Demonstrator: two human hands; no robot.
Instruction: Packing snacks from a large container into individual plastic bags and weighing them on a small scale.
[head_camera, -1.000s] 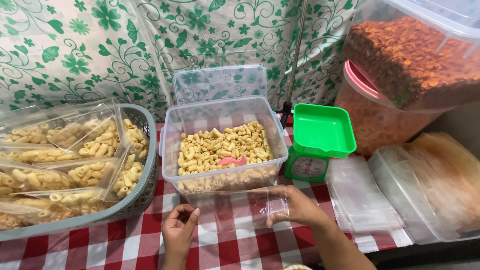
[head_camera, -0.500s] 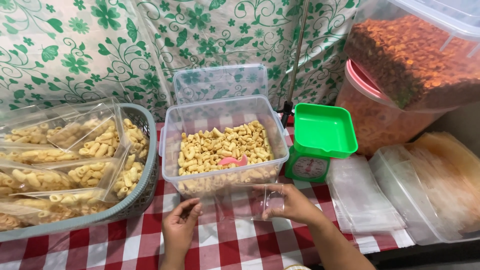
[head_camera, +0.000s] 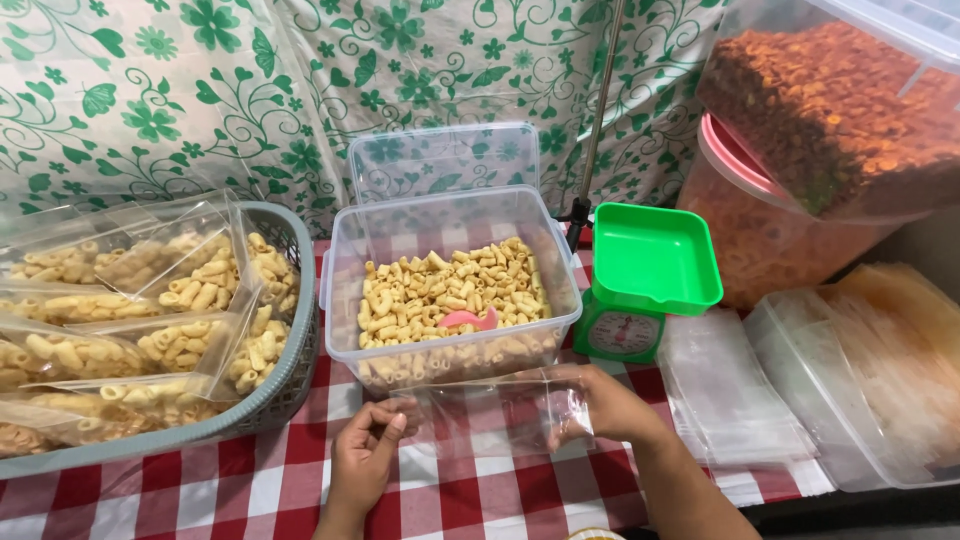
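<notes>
Green-flowered cloth hangs behind a counter (head_camera: 250, 480) covered in red-and-white check. At far left a grey basket (head_camera: 285, 390) holds sealed bags of pale macaroni snack (head_camera: 120, 340). Next, the left hand (head_camera: 365, 455) pinches the left edge of an empty clear plastic bag (head_camera: 490, 415), fingers together on the film. Behind the bag stands a clear tub (head_camera: 450, 290) of the same snack with a pink scoop (head_camera: 470, 320). The right hand (head_camera: 600, 405) clamps the bag's right edge, so the bag stretches between both grips, just above the counter. Further right sit a green scale (head_camera: 645, 275) and a stack of flat bags (head_camera: 725, 385)
</notes>
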